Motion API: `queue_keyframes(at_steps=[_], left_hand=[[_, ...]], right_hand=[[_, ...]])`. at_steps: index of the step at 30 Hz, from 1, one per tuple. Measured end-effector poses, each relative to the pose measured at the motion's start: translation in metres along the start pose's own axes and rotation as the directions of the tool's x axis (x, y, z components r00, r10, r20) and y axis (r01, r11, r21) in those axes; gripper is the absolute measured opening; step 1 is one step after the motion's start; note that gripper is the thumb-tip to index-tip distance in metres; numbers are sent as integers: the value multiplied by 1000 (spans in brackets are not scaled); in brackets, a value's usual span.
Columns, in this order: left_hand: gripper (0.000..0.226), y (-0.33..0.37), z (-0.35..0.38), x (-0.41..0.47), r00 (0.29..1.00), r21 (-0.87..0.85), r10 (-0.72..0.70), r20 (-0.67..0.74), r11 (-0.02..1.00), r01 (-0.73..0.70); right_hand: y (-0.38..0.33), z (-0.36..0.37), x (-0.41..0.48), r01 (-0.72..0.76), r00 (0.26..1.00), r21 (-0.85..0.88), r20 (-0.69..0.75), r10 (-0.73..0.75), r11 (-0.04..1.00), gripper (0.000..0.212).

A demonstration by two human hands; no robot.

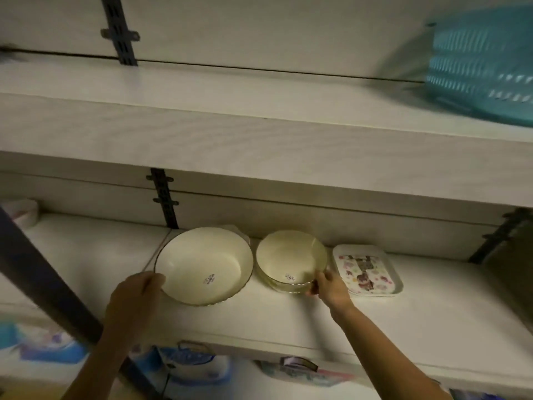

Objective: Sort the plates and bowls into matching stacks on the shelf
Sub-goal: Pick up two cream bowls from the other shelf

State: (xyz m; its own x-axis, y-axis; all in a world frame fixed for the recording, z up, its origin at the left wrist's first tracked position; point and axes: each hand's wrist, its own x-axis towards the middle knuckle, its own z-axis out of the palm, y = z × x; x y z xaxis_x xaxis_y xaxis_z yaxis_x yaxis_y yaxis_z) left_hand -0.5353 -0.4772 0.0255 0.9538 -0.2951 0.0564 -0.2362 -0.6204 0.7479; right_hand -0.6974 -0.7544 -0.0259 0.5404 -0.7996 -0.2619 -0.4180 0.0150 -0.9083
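A large cream bowl (pixel 202 262) with a dark rim and a sticker inside sits on the white middle shelf (pixel 288 319). My left hand (pixel 135 295) grips its near left rim. To its right stands a smaller cream bowl (pixel 285 256), which looks like a short stack of matching bowls. My right hand (pixel 328 287) holds that stack at its near right edge. A square plate with a flower and figure print (pixel 366 269) lies flat further right, touching no hand.
An upper shelf (pixel 259 145) overhangs the bowls, with a teal slatted basket (pixel 484 62) at its right end. Black wall brackets (pixel 164 197) run behind. A white object (pixel 24 212) sits at far left. Packaged goods (pixel 184 368) hang below.
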Motion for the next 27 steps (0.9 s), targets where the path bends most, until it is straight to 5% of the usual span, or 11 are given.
queue_keyframes(at_steps=[14, 27], left_hand=[[41, 25, 56, 7, 998, -33, 32, 56, 999, -30], [35, 68, 152, 26, 970, 34, 130, 204, 990, -140]], right_hand=[[7, -38, 4, 121, 954, -474, 297, 29, 872, 33], [9, -102, -52, 155, 953, -488, 302, -1, 859, 20]])
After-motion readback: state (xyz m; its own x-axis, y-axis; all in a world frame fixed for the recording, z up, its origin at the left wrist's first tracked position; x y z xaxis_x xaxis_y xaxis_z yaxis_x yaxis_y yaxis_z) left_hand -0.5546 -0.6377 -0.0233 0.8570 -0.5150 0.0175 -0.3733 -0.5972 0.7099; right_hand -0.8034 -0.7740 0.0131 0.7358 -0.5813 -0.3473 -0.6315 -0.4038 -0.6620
